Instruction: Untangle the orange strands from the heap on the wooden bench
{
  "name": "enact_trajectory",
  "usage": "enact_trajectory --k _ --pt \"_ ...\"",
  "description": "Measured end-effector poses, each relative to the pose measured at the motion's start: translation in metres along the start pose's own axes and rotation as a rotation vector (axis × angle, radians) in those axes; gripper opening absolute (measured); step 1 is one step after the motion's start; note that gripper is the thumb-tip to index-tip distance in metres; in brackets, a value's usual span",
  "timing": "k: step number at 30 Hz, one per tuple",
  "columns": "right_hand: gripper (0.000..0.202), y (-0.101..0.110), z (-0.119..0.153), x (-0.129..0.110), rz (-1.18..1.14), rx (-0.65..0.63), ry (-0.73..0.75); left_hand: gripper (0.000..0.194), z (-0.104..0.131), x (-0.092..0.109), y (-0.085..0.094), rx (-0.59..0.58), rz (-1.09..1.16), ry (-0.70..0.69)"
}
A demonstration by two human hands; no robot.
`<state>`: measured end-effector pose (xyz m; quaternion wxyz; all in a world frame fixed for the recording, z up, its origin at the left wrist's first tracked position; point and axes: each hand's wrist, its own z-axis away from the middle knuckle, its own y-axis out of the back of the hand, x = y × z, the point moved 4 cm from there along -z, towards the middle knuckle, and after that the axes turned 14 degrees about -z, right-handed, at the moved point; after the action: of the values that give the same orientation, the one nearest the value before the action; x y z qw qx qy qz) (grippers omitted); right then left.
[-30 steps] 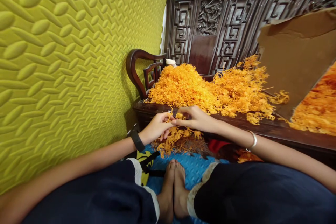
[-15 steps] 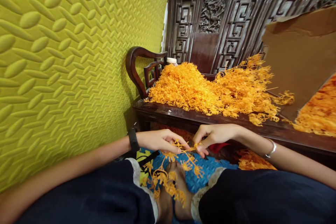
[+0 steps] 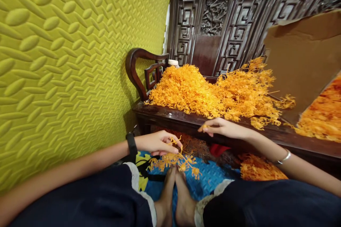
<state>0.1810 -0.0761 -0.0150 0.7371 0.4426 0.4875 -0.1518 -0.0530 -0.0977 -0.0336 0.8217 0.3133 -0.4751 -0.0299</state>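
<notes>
My L hand (image 3: 161, 143), in front of the worktop (image 3: 157, 110), pinches an orange flower-like sprig (image 3: 184, 166), fingers part-curled, sprig hanging down. My R hand (image 3: 222, 127), nr worktop's front edge, has thumb + fingertips nipped on a small orange bit (image 3: 204, 127). Orange sprig pile (image 3: 188, 90) sits on worktop.

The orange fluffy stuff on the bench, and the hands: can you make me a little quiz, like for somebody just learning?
1. Multiple choice: Which hand holds the branching orange sprig? (a) left (b) right (c) neither
2. True or false: The orange heap partly hides the white-lidded container.
3. Fill the gap: On the same arm as the right hand there is a silvery ____.

Key:
1. a, the left hand.
2. True, only its top part shows.
3. bangle
</notes>
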Motion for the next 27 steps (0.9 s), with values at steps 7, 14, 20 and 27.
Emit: enact_trajectory --k 7,14,20,27 --pt "0.050 0.005 -0.015 -0.013 0.029 0.285 0.128 0.034 -0.002 0.007 0.001 0.043 0.042 -0.025" --pt "0.042 0.008 -0.038 -0.016 0.158 0.358 0.225 0.032 -0.002 0.016 0.001 0.134 0.069 -0.056" --pt "0.032 0.030 -0.074 -0.016 0.534 0.680 0.326 0.025 0.004 0.020 0.010 0.323 0.186 -0.052" --pt "0.040 0.052 -0.100 -0.014 0.725 0.663 0.309 0.024 0.001 0.004 0.019 0.506 0.335 -0.014"
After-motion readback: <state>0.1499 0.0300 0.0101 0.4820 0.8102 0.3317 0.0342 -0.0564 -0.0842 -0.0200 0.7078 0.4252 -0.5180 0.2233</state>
